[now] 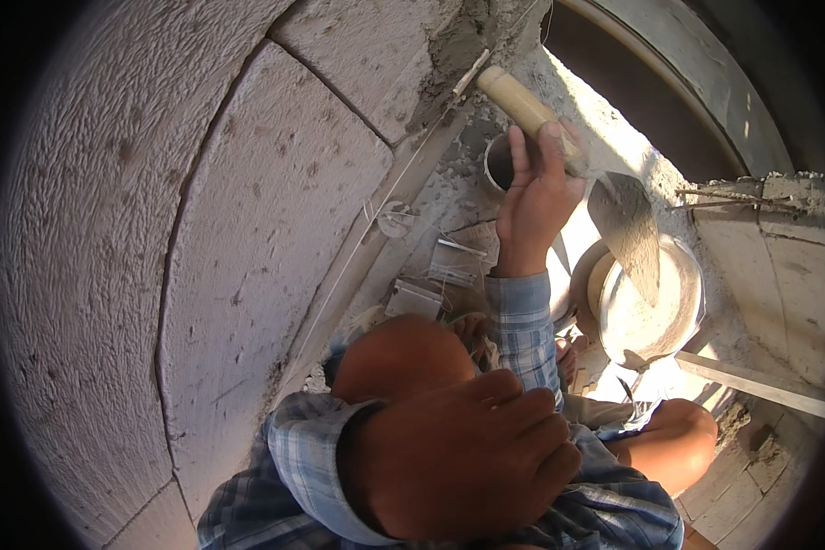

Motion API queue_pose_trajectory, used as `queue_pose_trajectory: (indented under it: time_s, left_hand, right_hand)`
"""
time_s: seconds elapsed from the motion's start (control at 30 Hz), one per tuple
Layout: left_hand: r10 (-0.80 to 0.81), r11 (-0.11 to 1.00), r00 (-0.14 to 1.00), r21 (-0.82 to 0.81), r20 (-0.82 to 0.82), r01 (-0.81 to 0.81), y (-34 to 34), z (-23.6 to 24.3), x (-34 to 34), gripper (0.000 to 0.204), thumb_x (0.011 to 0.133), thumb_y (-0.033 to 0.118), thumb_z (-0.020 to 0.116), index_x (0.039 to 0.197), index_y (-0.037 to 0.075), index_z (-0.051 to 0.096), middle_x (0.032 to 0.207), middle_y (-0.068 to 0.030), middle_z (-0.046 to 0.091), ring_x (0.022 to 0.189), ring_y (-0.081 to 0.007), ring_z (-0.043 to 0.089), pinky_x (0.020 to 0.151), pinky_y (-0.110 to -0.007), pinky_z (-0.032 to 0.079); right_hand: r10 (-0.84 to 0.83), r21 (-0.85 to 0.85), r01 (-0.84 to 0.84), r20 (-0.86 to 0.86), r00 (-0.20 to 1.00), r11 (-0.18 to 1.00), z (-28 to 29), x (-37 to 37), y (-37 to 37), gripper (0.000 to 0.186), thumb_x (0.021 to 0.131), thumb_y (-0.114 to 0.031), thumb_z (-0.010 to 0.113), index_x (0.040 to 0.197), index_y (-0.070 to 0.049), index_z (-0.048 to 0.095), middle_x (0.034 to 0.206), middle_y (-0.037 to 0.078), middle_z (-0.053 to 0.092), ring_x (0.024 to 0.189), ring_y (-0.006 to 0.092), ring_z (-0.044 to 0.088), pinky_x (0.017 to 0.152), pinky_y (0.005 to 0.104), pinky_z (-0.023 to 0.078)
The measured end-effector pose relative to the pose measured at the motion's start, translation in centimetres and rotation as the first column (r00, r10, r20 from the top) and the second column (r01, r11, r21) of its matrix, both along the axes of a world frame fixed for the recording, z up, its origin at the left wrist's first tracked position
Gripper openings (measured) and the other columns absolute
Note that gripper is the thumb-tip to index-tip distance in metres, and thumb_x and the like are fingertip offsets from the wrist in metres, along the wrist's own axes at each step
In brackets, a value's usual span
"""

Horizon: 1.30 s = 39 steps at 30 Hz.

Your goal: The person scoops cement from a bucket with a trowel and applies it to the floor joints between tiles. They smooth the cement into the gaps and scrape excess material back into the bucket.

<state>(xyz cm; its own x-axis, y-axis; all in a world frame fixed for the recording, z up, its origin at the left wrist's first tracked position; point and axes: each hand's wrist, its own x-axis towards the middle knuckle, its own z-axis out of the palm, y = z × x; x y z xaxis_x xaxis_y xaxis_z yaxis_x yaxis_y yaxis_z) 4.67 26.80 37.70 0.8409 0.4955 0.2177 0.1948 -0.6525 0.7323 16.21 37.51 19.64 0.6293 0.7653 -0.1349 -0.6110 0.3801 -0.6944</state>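
My right hand [536, 206] is raised near the middle, gripping the pale wooden handle [518, 97] of a trowel. Its grey, mortar-coated blade [628, 234] slants down to the right, over a round pale container [660, 312]. Just behind the hand is a dark round opening of a cup-like vessel [499, 160]. Low in view, my left hand [458, 454] rests over my legs with curled fingers; whatever they may hold is hidden.
A large white block wall [257, 257] with a string along its foot lines the left. Small metal pieces [454, 264] lie on the rubble floor. At right are a low block wall [779, 284], protruding rods, a wooden batten [752, 383] and a curved edge beyond the ledge.
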Motion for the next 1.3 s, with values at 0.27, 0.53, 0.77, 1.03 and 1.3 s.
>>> queue_pose_trajectory:
  time_s: [0.27,0.53,0.77,1.03,1.3]
  left_hand:
    - [-0.036,0.992,0.999,0.124,0.017,0.034,-2.7,-0.6,1.1,0.016,0.072,0.02,0.063,0.075,0.005,0.062,0.072,-0.0023,0.06,0.075,-0.0167,0.058,0.069,-0.028,0.046]
    - [-0.085,0.996,0.996,-0.029,-0.013,0.085,-2.2,0.0,1.3,0.025,0.078,0.023,0.06,0.084,-0.001,0.062,0.079,-0.0081,0.061,0.077,-0.0186,0.059,0.066,-0.029,0.045]
    - [-0.075,0.997,0.997,-0.01,0.0,0.075,-1.3,0.1,1.2,0.026,0.077,0.027,0.058,0.086,0.002,0.059,0.075,-0.0028,0.056,0.072,-0.0137,0.056,0.064,-0.027,0.045]
    - [0.078,0.984,0.99,0.15,0.113,-0.095,-2.6,-1.0,1.5,0.016,0.071,0.021,0.063,0.076,0.006,0.061,0.073,-0.0014,0.058,0.074,-0.0155,0.057,0.068,-0.027,0.046]
    - [0.056,0.99,0.993,0.122,0.107,-0.069,-2.4,-0.9,1.4,0.015,0.071,0.021,0.063,0.075,0.007,0.059,0.071,-0.0005,0.056,0.073,-0.015,0.055,0.067,-0.027,0.044]
  right_hand:
    - [-0.001,0.011,0.001,0.051,0.999,1.0,0.6,0.5,0.4,0.037,0.093,-0.007,0.061,0.125,0.006,0.047,0.118,0.019,0.058,0.109,0.0266,0.061,0.088,0.0364,0.059]
    - [-0.012,0.018,0.011,0.031,0.999,1.0,0.7,1.0,1.0,0.04,0.093,-0.006,0.061,0.126,0.008,0.045,0.12,0.02,0.056,0.11,0.0261,0.06,0.089,0.0386,0.059]
    - [0.183,-0.101,-0.169,0.149,0.972,0.98,0.0,2.3,0.7,0.034,0.093,-0.011,0.064,0.119,0.007,0.05,0.121,0.023,0.056,0.108,0.0263,0.06,0.082,0.0338,0.061]
    - [0.243,-0.222,-0.188,0.255,0.936,0.957,0.8,5.5,-1.7,0.036,0.096,-0.01,0.057,0.123,0.006,0.04,0.122,0.028,0.056,0.11,0.0315,0.061,0.085,0.0377,0.061]
    - [-0.034,-0.01,0.035,0.121,0.992,0.999,1.2,1.2,-1.1,0.019,0.1,-0.01,0.044,0.114,0.003,0.041,0.124,0.029,0.054,0.111,0.0332,0.061,0.088,0.0423,0.06]
